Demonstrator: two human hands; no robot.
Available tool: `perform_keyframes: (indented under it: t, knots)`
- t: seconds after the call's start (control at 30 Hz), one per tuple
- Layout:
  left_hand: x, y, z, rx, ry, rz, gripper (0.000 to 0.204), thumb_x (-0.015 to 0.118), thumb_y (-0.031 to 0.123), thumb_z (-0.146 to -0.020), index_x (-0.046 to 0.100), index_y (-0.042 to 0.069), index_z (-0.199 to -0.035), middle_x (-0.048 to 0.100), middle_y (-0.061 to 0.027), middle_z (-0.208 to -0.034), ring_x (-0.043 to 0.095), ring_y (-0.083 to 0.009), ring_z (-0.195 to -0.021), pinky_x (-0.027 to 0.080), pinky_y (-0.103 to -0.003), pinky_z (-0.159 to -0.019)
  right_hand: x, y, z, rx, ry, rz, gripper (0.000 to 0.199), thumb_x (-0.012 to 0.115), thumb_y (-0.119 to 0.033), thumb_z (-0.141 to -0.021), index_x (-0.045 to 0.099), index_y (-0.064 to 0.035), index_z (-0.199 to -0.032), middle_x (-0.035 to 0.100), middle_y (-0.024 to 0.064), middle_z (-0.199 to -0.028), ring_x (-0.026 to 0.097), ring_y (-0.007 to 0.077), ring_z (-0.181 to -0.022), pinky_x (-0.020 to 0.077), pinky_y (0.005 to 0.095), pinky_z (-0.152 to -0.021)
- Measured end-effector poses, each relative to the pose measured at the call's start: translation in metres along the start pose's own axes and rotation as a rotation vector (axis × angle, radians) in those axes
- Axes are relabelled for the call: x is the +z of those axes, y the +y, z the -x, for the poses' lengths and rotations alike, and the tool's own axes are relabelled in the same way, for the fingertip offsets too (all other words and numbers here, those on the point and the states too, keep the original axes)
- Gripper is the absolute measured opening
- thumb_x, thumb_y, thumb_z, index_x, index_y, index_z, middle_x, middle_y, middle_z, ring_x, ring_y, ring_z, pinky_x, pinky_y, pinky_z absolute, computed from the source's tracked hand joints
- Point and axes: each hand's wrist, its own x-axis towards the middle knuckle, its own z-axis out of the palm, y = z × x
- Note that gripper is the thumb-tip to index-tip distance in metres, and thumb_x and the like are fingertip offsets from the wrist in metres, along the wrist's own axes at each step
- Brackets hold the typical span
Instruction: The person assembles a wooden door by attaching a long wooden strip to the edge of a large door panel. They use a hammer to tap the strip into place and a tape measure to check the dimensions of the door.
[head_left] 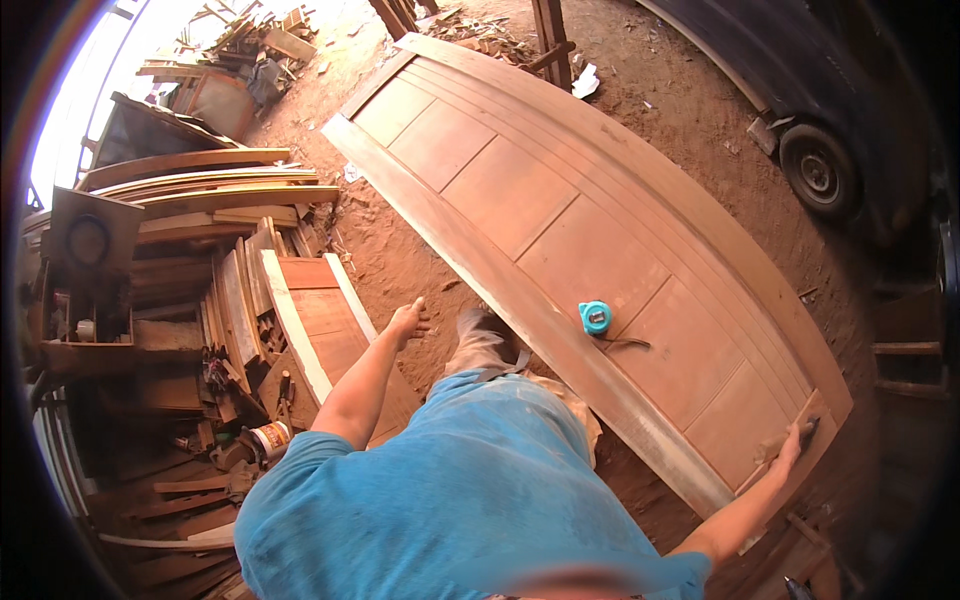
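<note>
A long wooden door panel (pixel 548 187) lies slantwise across the view, with grooved panels and one curved long edge. My right hand (pixel 793 447) is at its near right end, fingers closed around a small dark object (pixel 811 430) that I cannot make out. Beside that hand runs a pale wooden strip (pixel 770 455). A teal tape measure (pixel 595 317) sits on the panel, and a short dark strap (pixel 628 343) trails from it. Off the panel's left side, my left hand (pixel 409 321) hangs in the air, fingers apart and holding nothing.
Stacked boards (pixel 200 190) and a smaller framed panel (pixel 318 300) fill the left side, near a white tub (pixel 270 437). Scrap wood (pixel 235 60) is heaped at the far left. A dark vehicle with a wheel (pixel 818 170) stands on the dirt floor at right.
</note>
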Motion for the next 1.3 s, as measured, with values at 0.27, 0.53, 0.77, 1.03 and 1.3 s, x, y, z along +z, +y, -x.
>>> perform_keyframes:
  t: [0.27, 0.53, 0.77, 1.03, 1.3]
  knots:
    - [-0.070, 0.120, -0.132, 0.019, -0.071, 0.724, 0.090, 0.022, 0.072, -0.096, 0.038, -0.001, -0.146, 0.048, -0.0204, -0.141, 0.048, -0.0369, -0.128, 0.041, -0.050, -0.107, 0.129, 0.011, 0.235, -0.146, -0.221, 0.009, 0.046, 0.066, -0.029, -0.082, 0.059, 0.0034, -0.115, 0.059, 0.0110, -0.101, 0.058, 0.0204, -0.085, 0.0500, 0.0344, -0.078]
    - [-0.191, 0.230, -0.344, 0.209, -0.324, 1.264, 0.092, 0.027, 0.075, -0.093, 0.033, 0.002, -0.149, 0.043, -0.0161, -0.148, 0.042, -0.0369, -0.134, 0.033, -0.050, -0.114, 0.362, -0.059, 0.484, 0.007, -0.105, -0.052, 0.030, 0.058, -0.005, -0.073, 0.050, -0.0013, -0.102, 0.053, 0.0093, -0.074, 0.054, 0.0192, -0.053, 0.0481, 0.0342, -0.047]
    - [-0.220, 0.275, -0.380, 0.133, -0.543, 1.410, 0.056, 0.050, 0.053, -0.093, 0.063, 0.004, -0.119, 0.067, -0.0136, -0.116, 0.062, -0.0317, -0.106, 0.050, -0.047, -0.095, 0.506, -0.137, 0.657, -0.018, -0.329, 0.089, 0.023, 0.063, -0.012, -0.084, 0.050, -0.0044, -0.102, 0.053, 0.0058, -0.070, 0.053, 0.0162, -0.047, 0.0463, 0.0302, -0.042]
    - [-0.212, 0.257, -0.435, 0.125, -0.614, 1.469, 0.053, 0.054, 0.051, -0.092, 0.063, 0.005, -0.115, 0.067, -0.0122, -0.113, 0.063, -0.0308, -0.102, 0.052, -0.046, -0.091, 0.618, -0.127, 0.779, -0.454, -0.435, 0.410, 0.030, 0.069, -0.013, -0.086, 0.053, 0.0010, -0.106, 0.063, 0.0088, -0.086, 0.064, 0.0194, -0.076, 0.0524, 0.0328, -0.072]
    - [-0.213, 0.258, -0.440, 0.029, -0.775, 1.432, 0.055, 0.050, 0.053, -0.094, 0.061, 0.006, -0.121, 0.065, -0.0124, -0.117, 0.062, -0.0306, -0.105, 0.051, -0.047, -0.092, 0.687, -0.090, 0.833, -0.410, -0.649, 0.975, 0.040, 0.072, -0.025, -0.082, 0.055, -0.0024, -0.109, 0.066, 0.0210, -0.096, 0.066, 0.0378, -0.090, 0.0521, 0.0454, -0.079]
